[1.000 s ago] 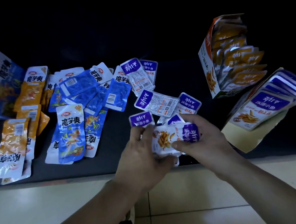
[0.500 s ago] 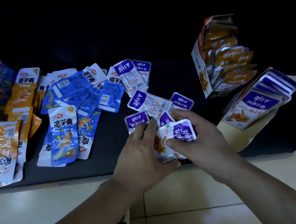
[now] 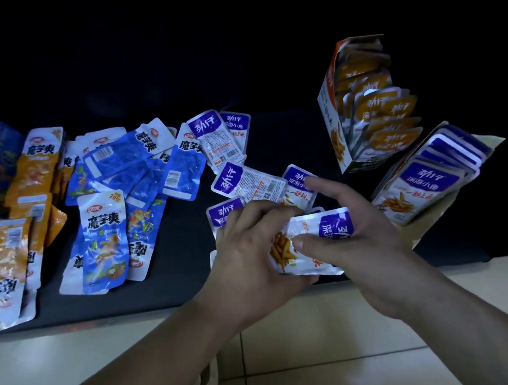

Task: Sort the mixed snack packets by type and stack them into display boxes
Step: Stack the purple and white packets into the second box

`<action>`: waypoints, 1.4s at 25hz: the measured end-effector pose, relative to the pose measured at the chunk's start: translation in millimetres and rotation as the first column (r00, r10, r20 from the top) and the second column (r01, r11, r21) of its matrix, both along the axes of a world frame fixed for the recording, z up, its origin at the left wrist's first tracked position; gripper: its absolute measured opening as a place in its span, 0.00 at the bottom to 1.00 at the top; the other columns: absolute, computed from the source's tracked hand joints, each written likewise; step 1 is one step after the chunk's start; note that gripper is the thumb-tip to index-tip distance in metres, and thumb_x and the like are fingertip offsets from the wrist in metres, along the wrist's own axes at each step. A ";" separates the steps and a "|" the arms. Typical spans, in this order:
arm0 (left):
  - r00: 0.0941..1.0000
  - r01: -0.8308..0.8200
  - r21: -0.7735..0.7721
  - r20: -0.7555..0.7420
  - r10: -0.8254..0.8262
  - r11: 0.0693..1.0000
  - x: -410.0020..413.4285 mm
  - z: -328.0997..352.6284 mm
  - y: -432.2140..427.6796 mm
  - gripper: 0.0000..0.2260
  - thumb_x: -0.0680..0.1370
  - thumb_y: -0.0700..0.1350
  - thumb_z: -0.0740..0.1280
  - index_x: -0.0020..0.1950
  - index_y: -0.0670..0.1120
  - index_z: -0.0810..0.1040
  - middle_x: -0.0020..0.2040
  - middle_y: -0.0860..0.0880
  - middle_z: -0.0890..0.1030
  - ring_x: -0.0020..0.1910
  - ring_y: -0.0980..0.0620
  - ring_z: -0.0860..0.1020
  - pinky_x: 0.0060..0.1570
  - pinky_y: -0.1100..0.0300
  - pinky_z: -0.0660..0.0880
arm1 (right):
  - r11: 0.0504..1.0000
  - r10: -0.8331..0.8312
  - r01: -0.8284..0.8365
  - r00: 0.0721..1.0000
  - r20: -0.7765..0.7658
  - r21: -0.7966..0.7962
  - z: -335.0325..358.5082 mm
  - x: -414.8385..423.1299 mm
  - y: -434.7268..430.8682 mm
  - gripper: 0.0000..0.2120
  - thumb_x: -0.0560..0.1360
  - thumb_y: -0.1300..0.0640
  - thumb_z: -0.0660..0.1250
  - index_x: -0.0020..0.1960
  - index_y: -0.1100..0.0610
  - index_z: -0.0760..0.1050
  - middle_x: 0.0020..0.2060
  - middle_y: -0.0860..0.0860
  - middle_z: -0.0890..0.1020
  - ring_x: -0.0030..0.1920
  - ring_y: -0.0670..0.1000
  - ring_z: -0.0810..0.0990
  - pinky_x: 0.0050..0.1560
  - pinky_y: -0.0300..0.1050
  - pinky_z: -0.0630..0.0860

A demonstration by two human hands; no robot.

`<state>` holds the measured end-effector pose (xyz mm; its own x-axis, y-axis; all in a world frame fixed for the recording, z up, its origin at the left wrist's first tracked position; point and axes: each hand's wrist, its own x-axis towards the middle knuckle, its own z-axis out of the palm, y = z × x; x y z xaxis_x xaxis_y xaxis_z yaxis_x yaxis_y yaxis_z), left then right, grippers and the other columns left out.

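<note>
Dim overall, background black, glare on foil packets (image 3: pixel 307 223), edges bowed, focus perhaps soft

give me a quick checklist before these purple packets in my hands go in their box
1. Grip: left hand and right hand both hold the held packets: ok.
2. One type only: the top one is purple, those under it are hidden: cannot tell.
3. Right box: purple box stands beside the right hand, orange box behind it: ok.
4. Room in the purple box: packets hide its inside: cannot tell.
5. All purple gathered: loose packets lie on the mat: not ok.
</note>
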<state>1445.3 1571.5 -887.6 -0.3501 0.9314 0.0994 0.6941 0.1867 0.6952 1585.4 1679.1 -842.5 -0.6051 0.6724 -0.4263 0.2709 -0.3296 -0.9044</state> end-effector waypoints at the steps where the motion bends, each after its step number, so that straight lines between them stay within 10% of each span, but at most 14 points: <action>1: 1.000 -0.003 -0.041 0.010 0.003 0.999 0.6 3.7 2.0 0.41 0.61 0.64 0.79 0.73 0.59 0.73 0.68 0.56 0.72 0.66 0.52 0.73 0.61 0.47 0.74 | 1.000 -0.026 0.026 1.000 -0.003 0.001 3.0 2.4 1.4 0.34 0.72 0.70 0.76 0.63 0.35 0.77 0.52 0.47 0.87 0.50 0.50 0.88 0.48 0.51 0.85; 4: 0.971 -0.040 -0.188 0.224 0.083 0.981 5.6 32.2 7.9 0.51 0.62 0.62 0.81 0.79 0.67 0.58 0.75 0.58 0.66 0.72 0.60 0.71 0.64 0.55 0.78 | 0.989 -0.148 0.148 0.989 -0.030 0.013 13.4 15.2 10.9 0.31 0.71 0.68 0.77 0.61 0.36 0.78 0.48 0.48 0.88 0.48 0.51 0.88 0.50 0.53 0.85; 8: 0.755 0.093 -0.213 0.651 0.070 0.973 27.8 77.6 27.7 0.42 0.75 0.37 0.76 0.79 0.61 0.57 0.56 0.62 0.85 0.50 0.63 0.84 0.45 0.71 0.78 | 0.950 -0.312 0.313 0.944 -0.108 -0.005 24.9 40.5 21.9 0.32 0.69 0.67 0.79 0.61 0.36 0.77 0.52 0.47 0.86 0.51 0.53 0.87 0.53 0.58 0.85; 14: 0.810 0.141 -0.125 0.585 -0.042 0.982 66.9 102.6 54.6 0.37 0.81 0.49 0.70 0.79 0.71 0.50 0.72 0.64 0.74 0.63 0.65 0.78 0.58 0.65 0.78 | 0.952 -0.304 0.307 0.945 -0.116 0.005 41.1 74.5 24.8 0.35 0.68 0.70 0.78 0.63 0.38 0.76 0.51 0.43 0.86 0.49 0.45 0.87 0.42 0.43 0.84; 18: 0.801 0.210 -0.133 0.591 -0.092 0.969 77.4 103.4 68.9 0.38 0.73 0.40 0.79 0.65 0.74 0.63 0.56 0.67 0.83 0.54 0.65 0.83 0.49 0.68 0.80 | 0.927 -0.374 0.375 0.923 -0.093 0.000 42.3 98.4 30.4 0.28 0.67 0.69 0.80 0.59 0.45 0.80 0.51 0.48 0.87 0.50 0.51 0.88 0.47 0.56 0.86; 22: 0.978 0.203 -0.223 0.087 -0.188 0.953 74.4 86.6 58.2 0.42 0.56 0.63 0.83 0.62 0.73 0.61 0.61 0.68 0.68 0.56 0.68 0.75 0.46 0.72 0.75 | 0.936 -0.347 0.349 0.937 -0.044 0.051 39.7 112.8 30.5 0.30 0.68 0.69 0.79 0.61 0.42 0.78 0.51 0.45 0.87 0.49 0.49 0.87 0.41 0.52 0.86; 26: 0.912 0.242 -0.221 -0.282 -0.299 0.945 69.2 70.2 58.1 0.48 0.59 0.73 0.72 0.74 0.54 0.67 0.72 0.57 0.68 0.68 0.56 0.70 0.64 0.56 0.73 | 0.971 -0.220 0.217 0.975 0.029 0.100 38.5 111.3 30.7 0.27 0.69 0.64 0.81 0.56 0.38 0.76 0.48 0.41 0.85 0.46 0.45 0.86 0.39 0.51 0.86; 35: 0.977 0.190 -0.103 -0.079 -0.198 0.976 66.2 53.8 34.7 0.31 0.66 0.60 0.72 0.68 0.55 0.73 0.54 0.59 0.77 0.52 0.59 0.77 0.47 0.59 0.79 | 0.986 -0.124 0.118 0.991 0.043 0.120 40.2 81.3 23.5 0.26 0.67 0.58 0.82 0.56 0.39 0.74 0.45 0.34 0.83 0.46 0.38 0.85 0.38 0.36 0.81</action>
